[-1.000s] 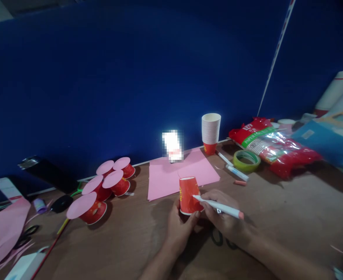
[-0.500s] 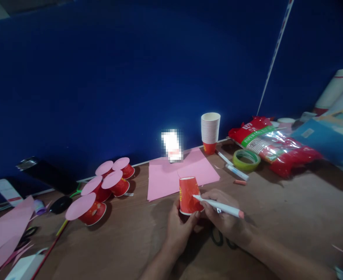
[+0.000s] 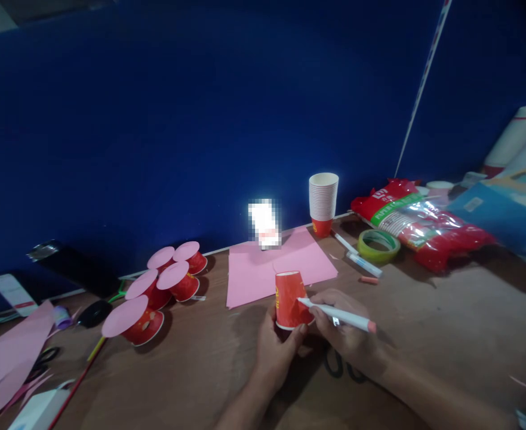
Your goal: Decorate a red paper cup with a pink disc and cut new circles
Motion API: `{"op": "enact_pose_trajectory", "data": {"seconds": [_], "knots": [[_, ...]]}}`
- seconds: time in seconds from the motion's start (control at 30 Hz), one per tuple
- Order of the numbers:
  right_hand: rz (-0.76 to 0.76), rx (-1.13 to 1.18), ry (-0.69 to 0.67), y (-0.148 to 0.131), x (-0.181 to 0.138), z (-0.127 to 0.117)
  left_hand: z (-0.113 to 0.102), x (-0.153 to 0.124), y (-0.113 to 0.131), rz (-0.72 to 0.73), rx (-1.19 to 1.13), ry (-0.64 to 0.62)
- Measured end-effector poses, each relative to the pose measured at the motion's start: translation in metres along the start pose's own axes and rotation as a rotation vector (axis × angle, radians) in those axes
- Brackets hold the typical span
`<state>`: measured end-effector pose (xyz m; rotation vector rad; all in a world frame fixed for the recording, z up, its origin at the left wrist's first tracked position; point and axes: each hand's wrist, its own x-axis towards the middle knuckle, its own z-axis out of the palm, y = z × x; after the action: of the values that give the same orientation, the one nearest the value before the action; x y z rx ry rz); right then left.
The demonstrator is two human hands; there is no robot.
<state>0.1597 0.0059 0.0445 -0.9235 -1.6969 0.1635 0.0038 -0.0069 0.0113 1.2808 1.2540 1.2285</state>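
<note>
A red paper cup [image 3: 288,301] is held upside down, rim downward, just in front of a pink paper sheet [image 3: 249,278]. My left hand [image 3: 277,346] grips the cup low on its left and front side. In my right hand [image 3: 345,328] is a white marker [image 3: 345,316] with an orange-red end. Its tip meets, or nearly meets, the cup's right side; any mark there is too small to see. Beneath my right hand the dark handles of scissors [image 3: 341,365] lie partly hidden on the wooden table [image 3: 191,370].
Several red cups topped with pink discs [image 3: 148,319] stand on the left. A cup stack [image 3: 322,203], tape roll [image 3: 378,246], marker cap [image 3: 369,280] and red cup bag [image 3: 417,221] are right. Pink paper [image 3: 9,370] and a dark bottle [image 3: 72,269] lie far left.
Almost nothing differs. The marker has shifted very slightly to the right along with my right hand; the cup stays in my left hand.
</note>
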Motion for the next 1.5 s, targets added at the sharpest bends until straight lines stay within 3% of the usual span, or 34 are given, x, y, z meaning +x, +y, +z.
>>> {"op": "enact_pose_trajectory", "data": {"seconds": [0.6,1.13,1.5], "knots": [[0.018,-0.001,0.017,0.001,0.001,-0.001,0.000,0.000,0.000,0.002,0.020,0.018],[-0.012,0.053,-0.028,0.002,-0.006,0.004,0.001,-0.001,0.001,0.010,-0.090,-0.058],[0.056,0.044,-0.054,0.001,-0.002,-0.006,-0.002,0.003,-0.002,-0.004,-0.006,0.004]]}}
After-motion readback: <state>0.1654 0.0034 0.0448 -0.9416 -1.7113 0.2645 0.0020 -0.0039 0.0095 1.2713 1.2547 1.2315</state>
